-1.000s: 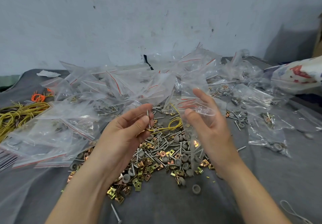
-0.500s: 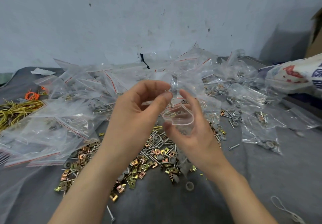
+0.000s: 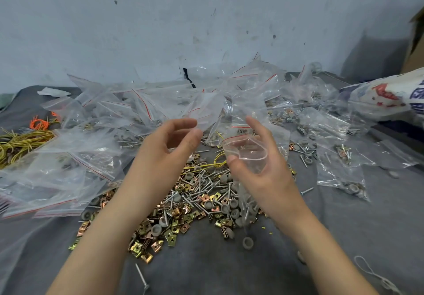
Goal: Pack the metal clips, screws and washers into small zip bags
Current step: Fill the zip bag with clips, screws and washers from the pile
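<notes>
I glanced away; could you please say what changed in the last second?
The left hand carried a screw to the bag, let it go and drew back left, empty. The right hand still holds the bag open; the pile lies as before.

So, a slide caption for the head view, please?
Open zip bag in the right hand, left hand beside it, over loose clips, screws and washers.

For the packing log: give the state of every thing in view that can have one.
Left hand, open, fingers loosely curved, holding nothing.
Right hand, gripping the zip bag, thumb on its rim.
Zip bag, mouth spread open, unsealed.
Pile of clips, screws and washers, loose on the grey cloth, unpacked.
Bag at right, lying flat, hardware inside; seal cannot be told.
</notes>
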`<state>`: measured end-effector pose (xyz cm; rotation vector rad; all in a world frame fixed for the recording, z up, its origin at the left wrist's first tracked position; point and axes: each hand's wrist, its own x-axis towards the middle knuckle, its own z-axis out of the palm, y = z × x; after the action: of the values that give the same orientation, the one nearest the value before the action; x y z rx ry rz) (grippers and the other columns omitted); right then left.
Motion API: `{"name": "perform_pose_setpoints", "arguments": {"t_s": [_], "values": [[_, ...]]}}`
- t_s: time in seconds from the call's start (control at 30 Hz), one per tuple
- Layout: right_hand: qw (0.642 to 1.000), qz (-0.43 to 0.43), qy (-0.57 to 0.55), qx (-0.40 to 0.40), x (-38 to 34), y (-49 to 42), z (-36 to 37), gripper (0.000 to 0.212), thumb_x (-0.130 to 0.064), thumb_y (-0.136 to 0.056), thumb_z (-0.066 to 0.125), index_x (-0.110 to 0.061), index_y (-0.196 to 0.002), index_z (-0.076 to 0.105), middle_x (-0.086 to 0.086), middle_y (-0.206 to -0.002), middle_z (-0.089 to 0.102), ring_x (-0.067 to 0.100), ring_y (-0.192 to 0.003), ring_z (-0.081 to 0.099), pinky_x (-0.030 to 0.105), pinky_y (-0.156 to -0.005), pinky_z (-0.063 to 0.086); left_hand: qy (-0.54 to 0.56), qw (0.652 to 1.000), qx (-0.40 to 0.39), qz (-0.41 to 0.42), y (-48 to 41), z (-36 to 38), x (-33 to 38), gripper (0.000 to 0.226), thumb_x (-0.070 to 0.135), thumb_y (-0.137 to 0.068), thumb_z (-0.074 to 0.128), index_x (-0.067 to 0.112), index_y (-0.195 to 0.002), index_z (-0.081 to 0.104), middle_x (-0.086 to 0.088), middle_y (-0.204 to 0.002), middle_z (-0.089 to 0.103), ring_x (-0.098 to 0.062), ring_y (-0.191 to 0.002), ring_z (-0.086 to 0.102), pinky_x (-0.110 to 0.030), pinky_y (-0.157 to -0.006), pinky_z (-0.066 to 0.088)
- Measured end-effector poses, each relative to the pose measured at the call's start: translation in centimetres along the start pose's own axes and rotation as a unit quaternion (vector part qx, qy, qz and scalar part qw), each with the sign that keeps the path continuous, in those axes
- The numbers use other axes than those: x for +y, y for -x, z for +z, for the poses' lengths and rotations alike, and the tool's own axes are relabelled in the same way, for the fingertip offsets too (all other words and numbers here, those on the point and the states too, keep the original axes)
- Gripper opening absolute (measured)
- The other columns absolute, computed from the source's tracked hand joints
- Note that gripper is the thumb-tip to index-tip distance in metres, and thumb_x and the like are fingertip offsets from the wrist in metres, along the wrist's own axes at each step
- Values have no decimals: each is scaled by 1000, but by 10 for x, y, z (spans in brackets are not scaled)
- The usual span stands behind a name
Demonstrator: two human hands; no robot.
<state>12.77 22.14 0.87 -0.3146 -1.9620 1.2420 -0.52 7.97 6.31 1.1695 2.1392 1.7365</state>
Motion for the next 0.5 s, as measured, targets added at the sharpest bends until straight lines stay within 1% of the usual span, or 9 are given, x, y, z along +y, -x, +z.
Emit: {"name": "perform_pose_setpoints", "arguments": {"t_s": [0.07, 0.1, 0.17, 0.27, 0.33, 0.37, 0.43, 0.47, 0.5], "values": [[999, 9, -20, 24, -2, 0, -4, 66, -39, -88, 73, -46, -145, 42, -28, -115, 66, -13, -118, 55, 6, -90, 44, -29, 1000, -1, -12, 2, -1, -11, 21, 42, -90, 62, 36, -110, 64, 24, -93, 71, 13, -91, 62, -3, -69, 44], [999, 12, -25, 34, -3, -1, -7, 64, -35, -90, 74, -43, -145, 43, -32, -116, 65, -17, -116, 53, 0, -88, 39, -49, 999, -3, -15, 4, -1, -16, 20, 40, -91, 62, 35, -110, 64, 21, -91, 70, 14, -89, 61, 0, -68, 42], [998, 17, -33, 46, -6, -2, -11, 62, -30, -92, 75, -39, -146, 45, -36, -120, 62, -20, -118, 50, -4, -88, 35, -109, 994, -15, -15, 7, -3, -24, 18, 38, -93, 61, 35, -111, 62, 21, -94, 67, 15, -89, 59, -1, -68, 43], [997, 16, -44, 55, -7, -4, -15, 62, -35, -88, 71, -38, -145, 46, -37, -119, 62, -19, -116, 52, -3, -85, 38, -206, 978, -44, -6, 12, -6, -34, 20, 41, -94, 57, 38, -114, 59, 23, -95, 65, 15, -89, 58, -11, -77, 46], [997, 19, -41, 62, -8, -4, -18, 61, -39, -87, 70, -43, -143, 47, -27, -122, 65, -15, -116, 55, 2, -89, 41, -245, 968, -62, 0, 16, -8, -40, 22, 40, -95, 57, 36, -117, 60, 24, -96, 64, 12, -90, 58, -9, -76, 42], [997, 22, -43, 64, -8, -4, -19, 61, -41, -87, 70, -46, -142, 47, -20, -125, 66, -10, -117, 58, 10, -94, 45, -261, 963, -71, 4, 19, -8, -42, 23, 40, -95, 57, 36, -118, 61, 26, -96, 63, 10, -91, 58, -8, -75, 39], [996, 25, -47, 70, -9, -3, -21, 60, -41, -87, 70, -49, -141, 47, -11, -129, 67, 3, -120, 62, 31, -104, 48, -289, 952, -99, 16, 25, -6, -45, 25, 42, -95, 55, 37, -120, 60, 30, -97, 60, 5, -96, 57, -12, -78, 40], [996, 22, -43, 78, -10, -2, -21, 59, -42, -87, 70, -49, -141, 46, -11, -131, 66, 6, -123, 61, 38, -108, 46, -302, 946, -113, 28, 28, -4, -47, 26, 43, -96, 54, 38, -120, 59, 31, -99, 59, 5, -99, 56, -15, -82, 40], [995, 19, -38, 87, -11, -2, -21, 59, -43, -87, 69, -49, -141, 46, -12, -135, 64, 7, -128, 57, 41, -112, 43, -316, 940, -123, 41, 31, -3, -48, 26, 44, -96, 53, 38, -121, 59, 30, -101, 59, 4, -102, 53, -18, -85, 40]]}}
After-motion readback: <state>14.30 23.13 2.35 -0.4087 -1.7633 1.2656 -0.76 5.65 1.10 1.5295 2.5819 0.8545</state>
